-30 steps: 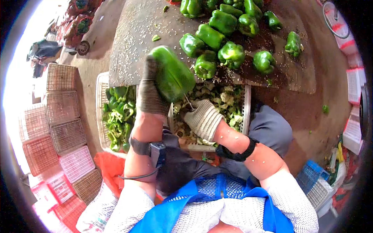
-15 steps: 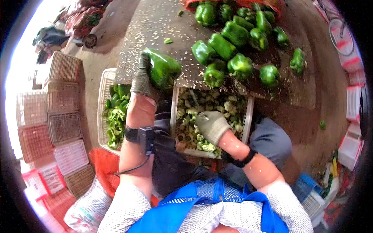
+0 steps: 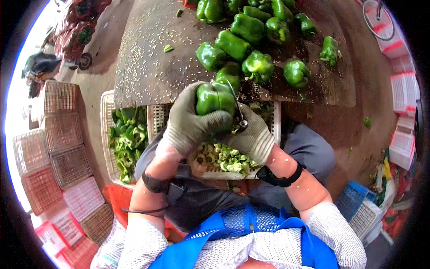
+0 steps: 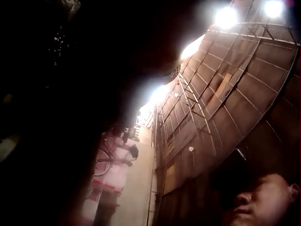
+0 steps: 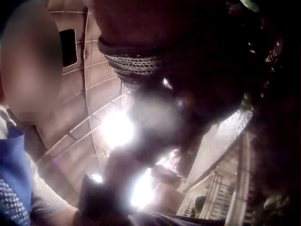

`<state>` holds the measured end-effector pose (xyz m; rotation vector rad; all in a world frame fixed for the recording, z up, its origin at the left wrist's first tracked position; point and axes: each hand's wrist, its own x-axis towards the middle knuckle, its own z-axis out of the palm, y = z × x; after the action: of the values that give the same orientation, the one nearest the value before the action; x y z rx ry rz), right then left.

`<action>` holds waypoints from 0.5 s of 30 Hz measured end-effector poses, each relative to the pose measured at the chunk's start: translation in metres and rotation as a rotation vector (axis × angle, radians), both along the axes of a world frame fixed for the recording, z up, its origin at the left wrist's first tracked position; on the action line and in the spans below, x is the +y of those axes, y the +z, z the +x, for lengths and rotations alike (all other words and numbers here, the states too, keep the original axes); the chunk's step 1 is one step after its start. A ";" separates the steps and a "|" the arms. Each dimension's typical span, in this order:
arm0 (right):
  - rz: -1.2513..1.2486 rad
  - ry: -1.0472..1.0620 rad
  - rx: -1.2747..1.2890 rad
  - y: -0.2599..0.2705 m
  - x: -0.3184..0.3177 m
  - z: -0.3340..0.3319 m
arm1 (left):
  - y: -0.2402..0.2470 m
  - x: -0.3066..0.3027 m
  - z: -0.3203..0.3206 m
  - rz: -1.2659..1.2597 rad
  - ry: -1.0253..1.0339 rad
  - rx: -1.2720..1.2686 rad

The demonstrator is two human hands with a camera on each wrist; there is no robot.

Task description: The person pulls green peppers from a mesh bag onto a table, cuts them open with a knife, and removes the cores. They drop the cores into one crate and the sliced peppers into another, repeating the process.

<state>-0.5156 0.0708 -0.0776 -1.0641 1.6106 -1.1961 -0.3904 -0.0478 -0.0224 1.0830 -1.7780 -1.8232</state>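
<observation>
In the head view, my gloved left hand (image 3: 190,123) grips a green bell pepper (image 3: 215,99) above the front edge of the wooden board, thumb across its near side. My gloved right hand (image 3: 253,136) holds a small knife (image 3: 243,123) by its handle, which the fingers mostly hide. The thin blade stands against the pepper's right side. Below both hands is a white crate (image 3: 278,130) of pale pepper cores and scraps. Both wrist views are too dark to show the pepper or the knife; a knitted glove cuff (image 5: 134,66) shows in the right one.
Several whole peppers (image 3: 247,28) lie on the seed-strewn board (image 3: 148,58). A second white crate (image 3: 107,139) at the left holds cut green pepper pieces (image 3: 127,148). Stacked plastic crates (image 3: 71,159) stand farther left. A blue crate (image 3: 354,199) sits at the lower right.
My left hand has brought the pepper from the left toward the middle and turned it. My right hand has risen from over the scrap crate, bringing the knife to the pepper.
</observation>
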 end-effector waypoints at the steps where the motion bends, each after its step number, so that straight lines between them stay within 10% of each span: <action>1: -0.061 0.036 0.054 -0.004 0.003 0.000 | 0.013 0.008 -0.003 -0.022 -0.040 0.001; 15: 0.055 0.007 0.028 0.031 0.025 -0.012 | -0.026 -0.003 0.007 0.311 -0.262 0.190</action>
<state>-0.5273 0.0959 -0.0461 -1.0547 1.6504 -1.1305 -0.3831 -0.0505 -0.0487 0.7713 -1.6229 -2.3356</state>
